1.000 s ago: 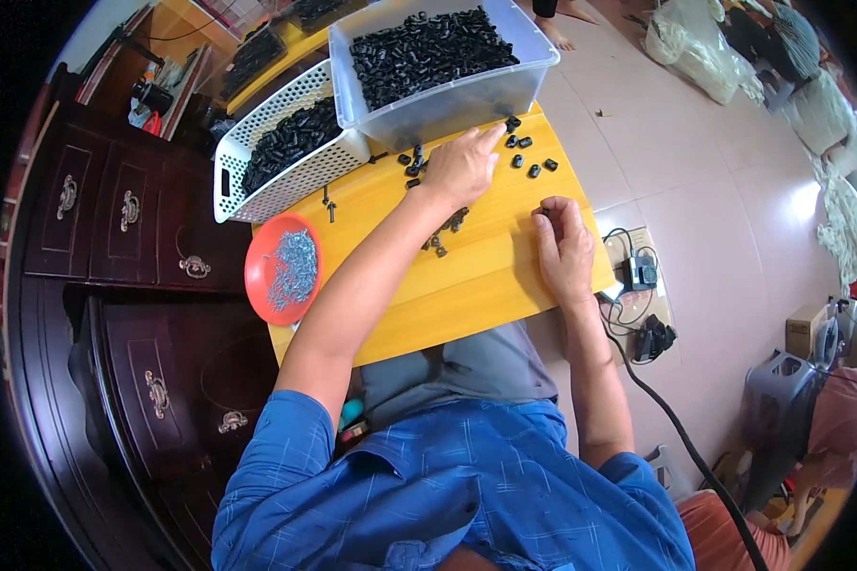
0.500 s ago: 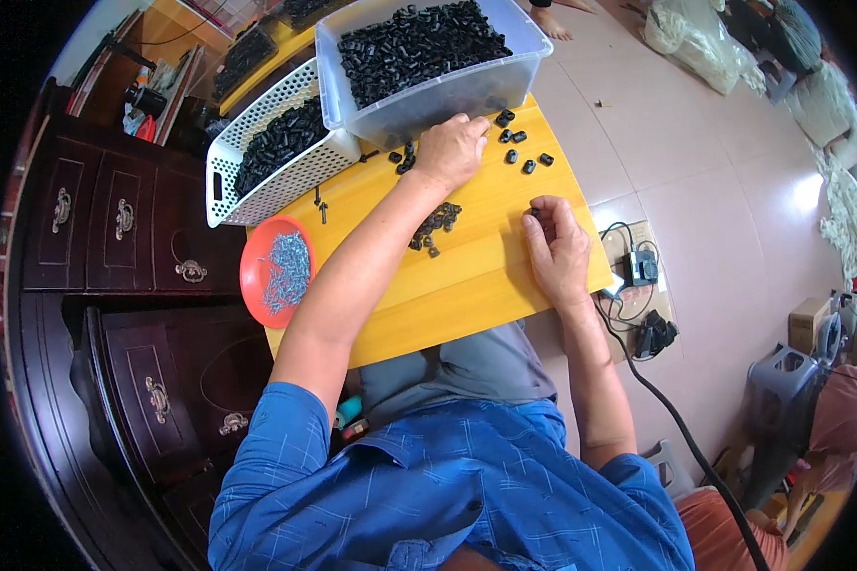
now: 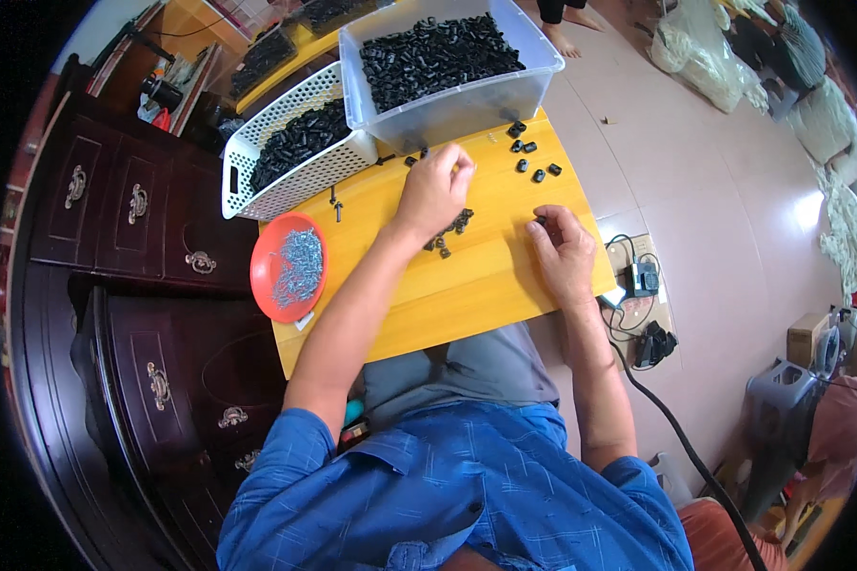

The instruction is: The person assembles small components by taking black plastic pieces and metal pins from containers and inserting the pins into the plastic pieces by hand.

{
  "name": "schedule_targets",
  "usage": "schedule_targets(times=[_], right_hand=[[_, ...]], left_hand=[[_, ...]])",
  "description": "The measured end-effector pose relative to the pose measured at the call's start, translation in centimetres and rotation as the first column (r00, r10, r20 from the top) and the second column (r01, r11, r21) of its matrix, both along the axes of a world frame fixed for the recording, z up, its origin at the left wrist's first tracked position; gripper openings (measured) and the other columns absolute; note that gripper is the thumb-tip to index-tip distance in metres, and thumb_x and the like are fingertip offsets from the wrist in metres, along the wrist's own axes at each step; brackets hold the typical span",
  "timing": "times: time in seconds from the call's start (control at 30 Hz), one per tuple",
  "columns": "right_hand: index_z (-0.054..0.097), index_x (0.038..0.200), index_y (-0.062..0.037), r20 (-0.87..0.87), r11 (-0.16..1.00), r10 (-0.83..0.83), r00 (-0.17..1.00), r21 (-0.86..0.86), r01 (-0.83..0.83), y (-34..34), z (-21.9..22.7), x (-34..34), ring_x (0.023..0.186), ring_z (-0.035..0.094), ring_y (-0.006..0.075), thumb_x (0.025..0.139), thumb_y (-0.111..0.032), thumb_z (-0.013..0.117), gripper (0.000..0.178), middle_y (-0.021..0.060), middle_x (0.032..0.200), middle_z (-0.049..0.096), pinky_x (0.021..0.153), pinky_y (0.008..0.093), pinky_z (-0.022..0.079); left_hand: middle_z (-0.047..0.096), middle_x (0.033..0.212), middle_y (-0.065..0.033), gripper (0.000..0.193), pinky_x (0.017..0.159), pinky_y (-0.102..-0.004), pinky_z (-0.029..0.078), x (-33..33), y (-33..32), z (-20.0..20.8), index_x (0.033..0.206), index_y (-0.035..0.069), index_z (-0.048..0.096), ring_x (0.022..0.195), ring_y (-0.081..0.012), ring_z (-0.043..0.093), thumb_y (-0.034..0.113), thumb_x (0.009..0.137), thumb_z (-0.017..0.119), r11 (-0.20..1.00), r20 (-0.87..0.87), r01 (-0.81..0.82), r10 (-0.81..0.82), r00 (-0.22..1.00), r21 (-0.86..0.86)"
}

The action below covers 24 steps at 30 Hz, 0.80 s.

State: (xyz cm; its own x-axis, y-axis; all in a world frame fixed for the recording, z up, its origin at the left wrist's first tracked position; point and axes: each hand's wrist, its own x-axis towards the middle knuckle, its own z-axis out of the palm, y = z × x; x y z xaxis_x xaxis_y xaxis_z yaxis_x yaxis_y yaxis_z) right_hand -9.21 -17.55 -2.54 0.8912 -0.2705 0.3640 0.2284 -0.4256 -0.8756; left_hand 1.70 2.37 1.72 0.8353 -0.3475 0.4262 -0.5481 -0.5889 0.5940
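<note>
My right hand (image 3: 566, 255) rests at the right side of the yellow table (image 3: 400, 314), thumb and fingers pinching a small black plastic piece (image 3: 541, 221). Over the middle of the table is my left hand (image 3: 430, 195), its fingers curled closed; anything in them is hidden. Just beside and partly behind that hand lies a small pile of dark brown pieces (image 3: 462, 223). Several loose black cylindrical pieces (image 3: 539, 175) are scattered toward the table's far right corner. At the left edge sits a red bowl (image 3: 260, 271) of silvery screws (image 3: 300, 266).
A clear plastic bin (image 3: 448, 128) and a white perforated basket (image 3: 338, 164), both full of black pieces, stand at the table's far side. Dark wooden drawers (image 3: 152, 324) border the left. A power adapter (image 3: 645, 279) and black cable (image 3: 671, 419) lie to the right.
My left hand has drawn back from near the clear bin toward the brown pile. My right hand stays almost in place with its black piece. The whole view has shifted slightly.
</note>
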Motion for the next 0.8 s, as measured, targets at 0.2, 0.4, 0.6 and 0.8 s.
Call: schedule_targets(times=[0.2,0.4,0.6,0.8], right_hand=[[0.067,0.093,-0.0029,-0.102,0.993,0.023,0.995,0.119,-0.011,-0.2,-0.5,-0.2,0.059,0.044,0.0065,0.088,-0.012,0.078,0.016,-0.0019,0.063,0.05,0.055,0.024,0.04],[0.072,0.097,-0.0027,-0.068,0.969,0.042,0.997,0.244,-0.025,0.4,0.4,-0.5,0.063,0.047,0.0054,0.092,-0.014,0.075,0.012,-0.0047,0.069,0.055,0.058,0.0225,0.041],[0.064,0.121,-0.0001,-0.045,0.63,0.422,0.905,0.732,-0.258,3.7,0.7,-2.2,0.081,0.058,0.0103,0.105,-0.017,0.056,0.025,0.0043,0.093,0.066,0.075,0.0228,0.046],[0.061,0.123,-0.0051,-0.005,0.306,0.631,0.776,0.921,-0.243,6.1,0.7,-4.7,0.082,0.061,0.011,0.104,-0.012,0.057,0.021,0.0066,0.102,0.069,0.077,0.0234,0.05]], left_hand=[[0.062,0.078,0.0013,0.005,0.058,-0.0217,0.047,-9.1,3.9,-0.5,0.09,0.002,0.059,0.067,-0.0023,0.058,0.001,0.095,0.061,0.871,-0.433,-0.118,-0.116,0.894,-0.476],[0.058,0.079,0.0041,0.004,0.058,-0.0193,0.045,-16.4,6.0,-2.0,0.098,0.003,0.058,0.066,-0.0014,0.053,0.0,0.095,0.06,0.773,-0.585,-0.276,-0.149,0.797,-0.571],[0.06,0.084,0.0034,0.003,0.061,-0.02,0.048,-17.8,6.0,-1.9,0.099,0.002,0.061,0.068,-0.0014,0.055,0.002,0.096,0.062,0.722,-0.603,-0.349,-0.118,0.789,-0.597],[0.065,0.086,0.0029,0.009,0.066,-0.0208,0.051,-17.1,5.2,0.8,0.104,0.0,0.064,0.074,-0.0024,0.06,0.002,0.096,0.065,0.677,-0.518,-0.303,-0.136,0.844,-0.671]])
